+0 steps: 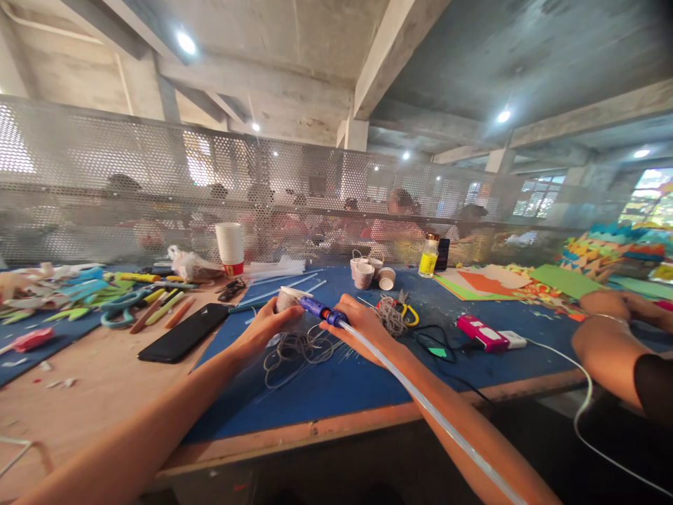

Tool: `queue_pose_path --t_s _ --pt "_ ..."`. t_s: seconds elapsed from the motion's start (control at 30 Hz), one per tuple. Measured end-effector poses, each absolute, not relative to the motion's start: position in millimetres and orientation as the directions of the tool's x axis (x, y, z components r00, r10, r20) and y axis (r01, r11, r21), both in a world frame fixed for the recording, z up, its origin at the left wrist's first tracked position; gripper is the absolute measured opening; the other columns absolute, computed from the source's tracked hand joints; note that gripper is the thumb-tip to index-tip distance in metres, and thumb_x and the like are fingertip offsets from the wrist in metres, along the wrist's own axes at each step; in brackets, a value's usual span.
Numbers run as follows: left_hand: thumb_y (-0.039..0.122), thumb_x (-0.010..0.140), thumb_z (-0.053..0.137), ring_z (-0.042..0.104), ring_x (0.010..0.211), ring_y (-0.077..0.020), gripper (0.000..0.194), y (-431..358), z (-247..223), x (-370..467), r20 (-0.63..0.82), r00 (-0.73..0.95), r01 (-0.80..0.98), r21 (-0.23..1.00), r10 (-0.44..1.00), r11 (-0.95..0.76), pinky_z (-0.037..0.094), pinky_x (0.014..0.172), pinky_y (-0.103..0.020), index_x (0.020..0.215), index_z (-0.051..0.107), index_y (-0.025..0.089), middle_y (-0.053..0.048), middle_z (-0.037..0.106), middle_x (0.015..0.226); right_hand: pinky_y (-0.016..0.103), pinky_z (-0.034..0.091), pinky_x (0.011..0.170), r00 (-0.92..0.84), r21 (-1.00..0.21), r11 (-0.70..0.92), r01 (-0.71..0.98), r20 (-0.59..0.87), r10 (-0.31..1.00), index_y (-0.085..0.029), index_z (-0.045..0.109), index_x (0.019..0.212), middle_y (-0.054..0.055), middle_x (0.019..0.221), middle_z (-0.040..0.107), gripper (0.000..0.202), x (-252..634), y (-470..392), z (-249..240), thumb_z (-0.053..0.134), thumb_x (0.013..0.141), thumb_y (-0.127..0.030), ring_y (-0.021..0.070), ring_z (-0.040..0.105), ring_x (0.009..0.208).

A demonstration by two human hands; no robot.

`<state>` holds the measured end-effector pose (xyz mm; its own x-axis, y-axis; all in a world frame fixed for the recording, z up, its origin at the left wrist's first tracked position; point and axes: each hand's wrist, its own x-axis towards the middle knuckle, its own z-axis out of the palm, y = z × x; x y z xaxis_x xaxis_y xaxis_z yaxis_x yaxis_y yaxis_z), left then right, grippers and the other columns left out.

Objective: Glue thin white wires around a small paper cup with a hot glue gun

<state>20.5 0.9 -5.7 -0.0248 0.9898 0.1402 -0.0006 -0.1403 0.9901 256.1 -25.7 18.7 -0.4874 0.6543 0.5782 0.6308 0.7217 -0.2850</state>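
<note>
My left hand (266, 327) is closed around a small cup-shaped piece (287, 301), partly hidden by the fingers. My right hand (364, 328) grips a blue glue gun (320, 310), its nozzle pointing left at the rim of that piece. A long clear glue stick (420, 400) runs out of the gun's back and along my right forearm. Loose grey cord (302, 354) lies in loops on the blue mat (294, 407) below my hands. Another bundle of cord (390, 314) sits beside yellow-handled scissors (410, 315), just past my right hand.
Several small cups (364, 273) stand ahead. At the left are a black phone (185, 333), blue scissors (116, 308) and a paper cup stack (230, 247). A pink-and-white device (484, 332), a bottle (429, 255), coloured paper (488, 282) and another person's arm (604, 351) are to the right.
</note>
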Motion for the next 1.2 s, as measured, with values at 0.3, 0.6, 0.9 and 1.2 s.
queue_pose_path --t_s 0.3,0.6,0.9,1.2 --pt "0.048 0.064 0.083 0.069 0.081 -0.025 0.057 -13 6 23 0.14 0.036 -0.048 0.989 0.99 -0.138 0.053 0.078 -0.037 0.106 0.067 0.013 -0.007 0.074 0.09 0.022 0.039 0.066 -0.475 -0.309 0.707 0.636 0.566 0.674 -0.02 0.061 0.087 0.0 0.092 0.056 0.029 256 -27 21 0.063 0.096 -0.047 0.0115 0.059 0.074" --pt "0.043 0.071 0.08 0.07 0.087 -0.0254 0.051 -18 12 22 0.127 0.095 -0.063 0.991 0.987 -0.122 0.056 0.08 -0.037 0.111 0.066 0.014 -0.009 0.074 0.099 0.022 0.039 0.066 -0.47 -0.316 0.708 0.632 0.571 0.673 -0.02 0.06 0.085 0.0 0.092 0.057 0.028 257 -28 23 0.065 0.095 -0.046 0.0118 0.059 0.074" --pt "0.039 0.074 0.079 0.069 0.082 -0.0215 0.044 -15 9 21 0.107 0.144 -0.133 0.987 0.984 -0.087 0.055 0.077 -0.034 0.11 0.067 0.015 -0.007 0.073 0.095 0.022 0.038 0.066 -0.473 -0.31 0.711 0.631 0.573 0.67 -0.02 0.061 0.087 0.0 0.092 0.057 0.027 258 -25 21 0.066 0.094 -0.046 0.0115 0.058 0.073" --pt "0.039 0.074 0.079 0.066 0.078 -0.02 0.041 -12 6 19 0.095 0.146 -0.141 0.987 0.985 -0.074 0.053 0.073 -0.032 0.106 0.068 0.016 -0.007 0.072 0.092 0.022 0.039 0.066 -0.474 -0.322 0.704 0.633 0.557 0.682 -0.02 0.061 0.086 0.0 0.092 0.057 0.028 258 -25 22 0.065 0.094 -0.047 0.0117 0.058 0.074"
